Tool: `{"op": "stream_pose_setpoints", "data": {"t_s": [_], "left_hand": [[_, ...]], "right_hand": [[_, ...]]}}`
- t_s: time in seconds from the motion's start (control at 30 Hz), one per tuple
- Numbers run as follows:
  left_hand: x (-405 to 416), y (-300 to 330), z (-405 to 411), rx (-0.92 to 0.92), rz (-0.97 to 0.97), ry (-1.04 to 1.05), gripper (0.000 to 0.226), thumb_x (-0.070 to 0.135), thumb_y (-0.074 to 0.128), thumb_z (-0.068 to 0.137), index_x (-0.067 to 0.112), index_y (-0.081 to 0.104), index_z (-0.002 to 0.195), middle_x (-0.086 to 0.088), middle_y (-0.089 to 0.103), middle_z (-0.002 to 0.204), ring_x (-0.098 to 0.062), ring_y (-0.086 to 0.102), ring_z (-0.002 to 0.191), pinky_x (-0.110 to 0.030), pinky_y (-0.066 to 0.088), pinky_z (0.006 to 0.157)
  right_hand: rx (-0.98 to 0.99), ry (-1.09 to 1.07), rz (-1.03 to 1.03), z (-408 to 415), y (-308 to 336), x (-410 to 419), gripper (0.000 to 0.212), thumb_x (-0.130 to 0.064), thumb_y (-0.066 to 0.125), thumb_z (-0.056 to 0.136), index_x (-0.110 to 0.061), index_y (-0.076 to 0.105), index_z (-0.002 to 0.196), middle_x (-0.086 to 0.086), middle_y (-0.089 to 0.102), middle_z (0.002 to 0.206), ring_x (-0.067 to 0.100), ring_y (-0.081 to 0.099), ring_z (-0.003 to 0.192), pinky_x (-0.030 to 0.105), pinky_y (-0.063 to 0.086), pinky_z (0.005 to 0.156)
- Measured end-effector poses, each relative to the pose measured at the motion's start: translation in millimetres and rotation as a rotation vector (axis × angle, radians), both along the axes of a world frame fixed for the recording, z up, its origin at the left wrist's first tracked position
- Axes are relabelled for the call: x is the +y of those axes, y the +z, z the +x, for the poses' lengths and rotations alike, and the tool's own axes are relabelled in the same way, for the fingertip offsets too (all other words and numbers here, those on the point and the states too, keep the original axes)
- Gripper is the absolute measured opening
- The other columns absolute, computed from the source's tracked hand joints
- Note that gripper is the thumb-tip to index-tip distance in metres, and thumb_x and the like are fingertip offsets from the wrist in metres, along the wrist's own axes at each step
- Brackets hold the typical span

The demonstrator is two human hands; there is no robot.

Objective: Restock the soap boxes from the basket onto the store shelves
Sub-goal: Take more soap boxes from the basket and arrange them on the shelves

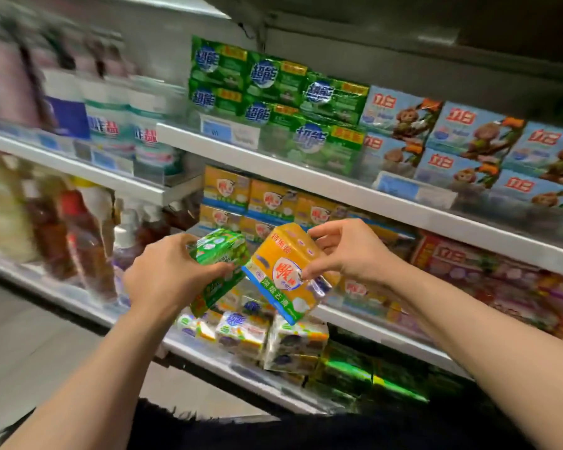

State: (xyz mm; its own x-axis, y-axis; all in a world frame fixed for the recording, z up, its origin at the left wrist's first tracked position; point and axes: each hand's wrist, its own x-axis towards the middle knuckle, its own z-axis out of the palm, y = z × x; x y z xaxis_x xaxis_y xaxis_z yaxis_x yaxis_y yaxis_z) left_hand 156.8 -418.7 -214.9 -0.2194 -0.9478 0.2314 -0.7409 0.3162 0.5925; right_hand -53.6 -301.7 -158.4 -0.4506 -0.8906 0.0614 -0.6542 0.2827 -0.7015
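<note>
So, far to the left the shelves hold tall bottles (111, 125), all blurry, with more blurry bottles (78, 232) on the shelf below. Next comes the person's left hand (169, 274). Its fingers and thumb are curled round a green soap pack (218, 251), holding it tight in front of the middle shelf (355, 193). Right beside it, touching or nearly touching, is a yellow soap box (286, 271) with a blue and green strip along its lower edge. It is tipped to one side. The right hand (348, 251) holds this box, with the thumb pinching the front and the fingers hooked over the top corner.

Up above the hands, green soap packs (273, 92) sit in two layers on the top shelf. Behind the hands, more yellow soap boxes (270, 203) like the held one are stacked on the middle shelf. Below the hands, small shiny soap bundles (273, 342) stand on the low shelf (208, 355).

Over to the right, blue boxes with a monkey picture (475, 147) fill the top shelf, and red packs (468, 264) lie underneath, blurry too.
</note>
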Motion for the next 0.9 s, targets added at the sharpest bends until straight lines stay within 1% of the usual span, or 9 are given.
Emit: {"op": "stream_pose_setpoints", "data": {"t_s": [0.1, 0.17, 0.27, 0.37, 0.47, 0.57, 0.67, 0.77, 0.9], "left_hand": [[-13.5, -2.9, 4.5, 0.063, 0.016, 0.063, 0.070, 0.069, 0.076, 0.058, 0.030, 0.066, 0.116, -0.003, 0.070, 0.108, -0.030, 0.064, 0.102, -0.033, 0.044, 0.071], [-19.9, -5.4, 5.7, 0.100, 0.049, 0.076, 0.071, 0.071, 0.076, 0.057, 0.031, 0.067, 0.115, -0.002, 0.071, 0.103, -0.029, 0.065, 0.097, -0.034, 0.049, 0.073], [-24.0, -5.4, 5.6, 0.211, 0.201, 0.009, 0.084, 0.086, 0.065, 0.039, 0.034, 0.070, 0.104, 0.003, 0.072, 0.090, -0.023, 0.067, 0.085, -0.039, 0.056, 0.073], [-29.4, -8.3, 4.2, 0.408, 0.359, -0.100, 0.084, 0.089, 0.068, 0.021, 0.033, 0.071, 0.084, 0.004, 0.074, 0.083, -0.020, 0.071, 0.080, -0.044, 0.059, 0.074], [-33.4, -12.1, 2.1, 0.551, 0.488, -0.179, 0.088, 0.079, 0.080, 0.019, 0.024, 0.072, 0.087, 0.000, 0.076, 0.085, -0.021, 0.073, 0.081, -0.047, 0.059, 0.078], [-30.6, -9.1, -0.4, 0.625, 0.564, -0.207, 0.072, 0.056, 0.091, 0.037, 0.014, 0.074, 0.093, -0.006, 0.076, 0.086, -0.025, 0.073, 0.082, -0.050, 0.058, 0.079], [-25.9, -5.7, -5.4, 0.643, 0.596, -0.221, 0.034, 0.027, 0.089, 0.061, 0.009, 0.074, 0.087, -0.013, 0.075, 0.085, -0.030, 0.072, 0.084, -0.056, 0.056, 0.081], [-19.1, -1.4, -12.1, 0.646, 0.614, -0.232, 0.019, 0.022, 0.079, 0.075, 0.005, 0.075, 0.082, -0.020, 0.073, 0.086, -0.028, 0.067, 0.075, -0.052, 0.055, 0.081], [-12.8, 4.2, -16.2, 0.695, 0.671, -0.260, 0.030, 0.034, 0.071, 0.084, 0.005, 0.073, 0.078, -0.012, 0.073, 0.071, -0.019, 0.066, 0.058, -0.030, 0.056, 0.060]], "right_hand": [[0.149, 0.001, -0.026, 2.0, -1.9, -31.5, 0.076, -0.016, 0.094, 0.046, -0.008, 0.066, 0.116, 0.008, 0.069, 0.108, 0.022, 0.064, 0.099, 0.040, 0.052, 0.090], [0.286, 0.013, -0.005, 1.5, -1.0, -46.6, 0.083, -0.023, 0.093, 0.050, -0.009, 0.061, 0.125, 0.008, 0.064, 0.121, 0.021, 0.060, 0.110, 0.038, 0.048, 0.096], [0.426, 0.015, 0.055, -1.0, -2.9, -59.1, 0.087, -0.030, 0.090, 0.059, -0.006, 0.052, 0.133, 0.009, 0.057, 0.131, 0.025, 0.052, 0.120, 0.039, 0.043, 0.100], [0.471, -0.014, 0.117, -4.4, -8.9, -67.5, 0.061, -0.027, 0.084, 0.067, -0.002, 0.056, 0.116, 0.012, 0.060, 0.114, 0.029, 0.056, 0.104, 0.044, 0.049, 0.089], [0.492, -0.032, 0.162, -8.0, -13.1, -74.8, 0.026, -0.017, 0.074, 0.076, -0.012, 0.050, 0.085, 0.006, 0.054, 0.090, 0.023, 0.053, 0.081, 0.036, 0.045, 0.064], [0.511, 0.014, 0.233, -12.5, -14.9, -77.9, 0.029, -0.010, 0.065, 0.082, -0.018, 0.038, 0.072, 0.002, 0.045, 0.079, 0.014, 0.044, 0.067, 0.028, 0.034, 0.053], [0.516, 0.101, 0.415, -19.5, -19.2, -73.3, 0.015, -0.007, 0.059, 0.087, -0.015, 0.047, 0.084, 0.000, 0.049, 0.088, 0.011, 0.048, 0.074, 0.021, 0.035, 0.055], [0.561, 0.163, 0.521, -22.3, -24.8, -66.5, 0.018, 0.000, 0.049, 0.090, -0.009, 0.051, 0.105, 0.000, 0.049, 0.099, 0.016, 0.050, 0.091, 0.022, 0.039, 0.072], [0.596, 0.158, 0.459, -17.2, -27.5, -60.3, 0.017, 0.000, 0.046, 0.089, -0.013, 0.055, 0.094, 0.003, 0.059, 0.102, 0.020, 0.056, 0.094, 0.026, 0.044, 0.072]]}}
